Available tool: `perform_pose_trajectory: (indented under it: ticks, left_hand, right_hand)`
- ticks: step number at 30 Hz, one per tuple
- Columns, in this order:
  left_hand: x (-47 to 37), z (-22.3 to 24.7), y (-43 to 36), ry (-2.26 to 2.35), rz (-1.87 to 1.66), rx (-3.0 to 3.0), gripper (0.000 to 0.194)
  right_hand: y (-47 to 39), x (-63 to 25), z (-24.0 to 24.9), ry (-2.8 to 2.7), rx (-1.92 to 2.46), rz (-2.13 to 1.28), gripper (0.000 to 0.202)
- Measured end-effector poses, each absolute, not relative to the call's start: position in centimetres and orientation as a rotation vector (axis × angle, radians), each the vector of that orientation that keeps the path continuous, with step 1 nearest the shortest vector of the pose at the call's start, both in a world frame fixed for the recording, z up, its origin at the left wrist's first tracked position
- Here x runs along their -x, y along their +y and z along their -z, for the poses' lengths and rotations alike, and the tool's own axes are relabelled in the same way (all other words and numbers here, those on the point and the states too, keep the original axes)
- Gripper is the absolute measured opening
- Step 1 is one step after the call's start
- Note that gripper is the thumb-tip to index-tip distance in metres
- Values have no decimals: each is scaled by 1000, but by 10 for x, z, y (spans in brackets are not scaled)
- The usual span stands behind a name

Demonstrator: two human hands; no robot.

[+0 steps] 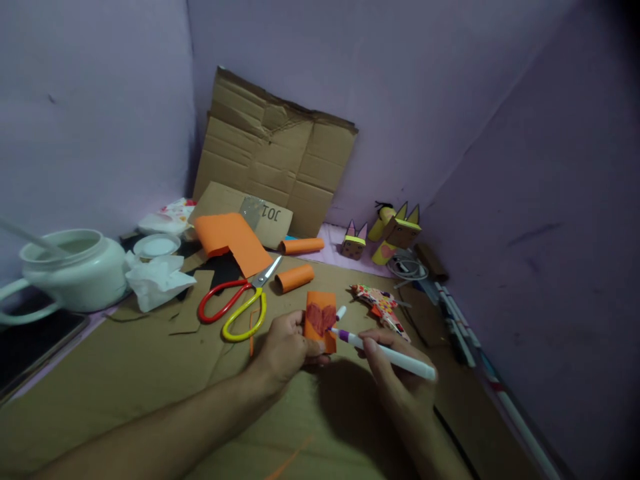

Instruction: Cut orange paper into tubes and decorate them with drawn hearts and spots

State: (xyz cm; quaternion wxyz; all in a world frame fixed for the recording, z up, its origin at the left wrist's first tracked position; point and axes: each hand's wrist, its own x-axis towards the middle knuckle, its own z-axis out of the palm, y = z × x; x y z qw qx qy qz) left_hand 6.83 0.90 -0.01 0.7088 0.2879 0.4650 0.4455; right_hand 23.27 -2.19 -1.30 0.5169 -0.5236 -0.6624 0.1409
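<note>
My left hand (285, 347) grips a small orange paper roll (321, 320) with a red heart drawn on its front. My right hand (393, 370) holds a white marker (390, 355) with a purple tip; the tip touches the roll's lower right side. A white marker cap (341, 312) lies just beyond the roll on the brown cardboard mat (150, 373). Red and yellow scissors (239, 300) lie to the left of my left hand.
Two orange paper rolls (295, 277) and an orange sheet (233, 241) lie behind the scissors. Small paper animal figures (395, 230) stand at the back by folded cardboard (275, 153). A patterned glue gun (383, 305), a white pot (75, 267), tissues (155, 280) and pens (457, 320) surround the mat.
</note>
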Motion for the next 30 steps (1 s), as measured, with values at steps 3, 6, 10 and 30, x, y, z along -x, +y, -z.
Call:
perform_pose_trajectory:
  ticks: [3,6,10,30]
  left_hand:
    - [-68,1,9,1041,-986,-651,32]
    - [-68,1,10,1042,-974,-655,35]
    - [-68,0,9,1049,-963,-666,36]
    - [-69,-1,9,1035,-983,-651,34]
  right_hand:
    - [-22,-235,14,-1573,1304,-330,20]
    - [-23,-236,16,-1609,1321,-365,21]
    - [-23,-236,17,-1639,1294,-391,19]
    - [-24,-235,15,-1646,1284,-364,19]
